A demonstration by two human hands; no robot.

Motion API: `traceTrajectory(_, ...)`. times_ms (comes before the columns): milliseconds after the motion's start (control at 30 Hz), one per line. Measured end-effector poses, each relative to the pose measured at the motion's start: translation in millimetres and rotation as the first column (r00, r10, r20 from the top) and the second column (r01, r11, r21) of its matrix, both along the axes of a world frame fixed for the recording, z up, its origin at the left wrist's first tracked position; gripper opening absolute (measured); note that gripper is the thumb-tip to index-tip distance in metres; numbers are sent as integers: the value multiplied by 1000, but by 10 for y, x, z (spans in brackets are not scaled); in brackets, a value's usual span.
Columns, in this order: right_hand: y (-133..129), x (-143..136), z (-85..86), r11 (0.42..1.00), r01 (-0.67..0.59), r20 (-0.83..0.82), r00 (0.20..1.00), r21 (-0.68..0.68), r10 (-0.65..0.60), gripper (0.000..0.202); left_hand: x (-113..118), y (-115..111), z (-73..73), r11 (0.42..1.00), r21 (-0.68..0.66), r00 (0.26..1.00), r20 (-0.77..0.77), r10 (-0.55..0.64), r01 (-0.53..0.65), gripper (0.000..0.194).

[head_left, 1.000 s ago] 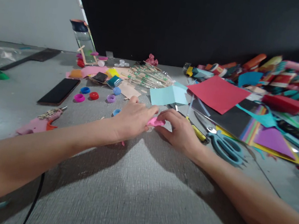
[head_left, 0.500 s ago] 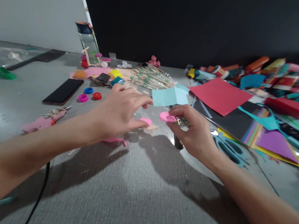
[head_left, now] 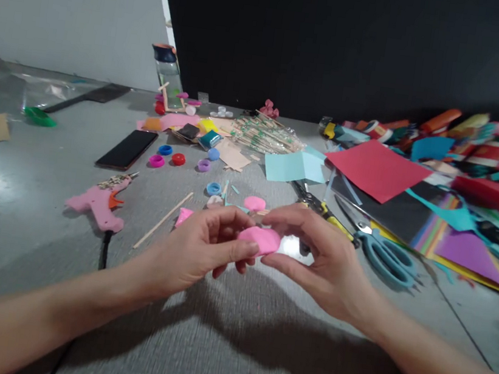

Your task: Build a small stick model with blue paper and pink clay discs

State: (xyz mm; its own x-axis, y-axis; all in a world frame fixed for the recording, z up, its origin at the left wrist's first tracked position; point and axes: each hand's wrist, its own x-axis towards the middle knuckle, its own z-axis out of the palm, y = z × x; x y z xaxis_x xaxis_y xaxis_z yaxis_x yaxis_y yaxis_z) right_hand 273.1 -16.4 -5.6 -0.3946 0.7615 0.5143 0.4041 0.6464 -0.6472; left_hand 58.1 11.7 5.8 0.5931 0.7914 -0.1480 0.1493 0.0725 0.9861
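Observation:
A flat, rounded pink piece (head_left: 261, 240) is raised above the grey table, pinched between the thumb and fingers of my left hand (head_left: 205, 245). My right hand (head_left: 318, 257) is at its right edge, thumb and fingers curved apart around that side; whether they touch it is hard to tell. A second pink disc (head_left: 255, 203) lies on the table just behind the hands. Blue bottle cap (head_left: 213, 189) and a wooden stick (head_left: 163, 220) are near my left hand. A pink packet (head_left: 183, 216) shows beside its knuckles.
At left are a pink glue gun (head_left: 103, 201) with a cable and a black phone (head_left: 127, 149). Blue scissors (head_left: 388, 254) and pliers (head_left: 326, 212) lie at right, near red paper (head_left: 378, 169). Bundled sticks (head_left: 268, 133) and a bottle (head_left: 168, 78) stand farther back.
Both hands have come closer to me and together. The pink piece has passed from my right hand into my left hand's grip. The other pink disc now lies behind them. The view has shifted left.

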Motion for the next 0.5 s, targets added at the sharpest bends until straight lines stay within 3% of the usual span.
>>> traceTrajectory(100, -21, 4, -3, 990, -50, -140, 990, -133, 31, 18, -29, -30, -12, 1000, 11, 1000, 25, 9, -10, 21)
traceTrajectory(367, -75, -98, -22, 960, -157, -254, 962, -230, 96, 16, -31, -62, -71, 998, -25, 989, 142, 53, -50, 17)
traceTrajectory(500, -79, -95, -30, 968, -139, -247, 965, -210, 85, 9, -45, -67, -76, 997, -22, 986, 147, 72, -70, 17)
